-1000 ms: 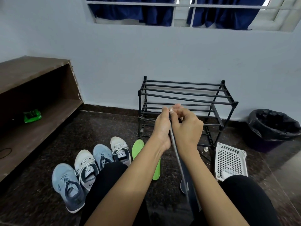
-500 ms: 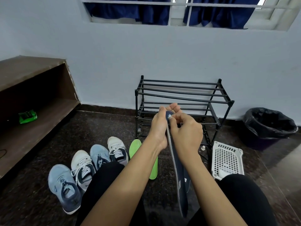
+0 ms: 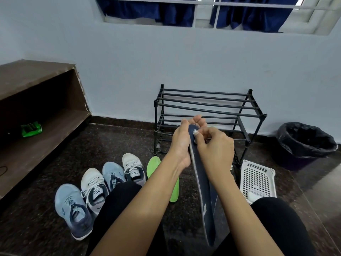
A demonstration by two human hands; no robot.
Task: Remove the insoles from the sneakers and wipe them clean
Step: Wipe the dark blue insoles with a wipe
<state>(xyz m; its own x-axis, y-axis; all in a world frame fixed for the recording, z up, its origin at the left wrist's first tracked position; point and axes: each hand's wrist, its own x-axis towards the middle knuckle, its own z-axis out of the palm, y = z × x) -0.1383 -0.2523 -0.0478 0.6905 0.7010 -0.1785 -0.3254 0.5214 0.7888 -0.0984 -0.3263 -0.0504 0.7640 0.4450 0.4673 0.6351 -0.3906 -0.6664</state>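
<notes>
Dark speckled floor across the lower frame, pale wall above it. Brown shelf unit hard against the left edge. Black rack at centre, backed to the wall. Black bin far right, white basket near it, lower right. Bare floor between shelf unit and rack. Four sneakers in a row lower left, green insole flat beside them. Centre: dark insole up on edge, left hand wrapped round its top end, right hand pinching a small white scrap against it.
</notes>
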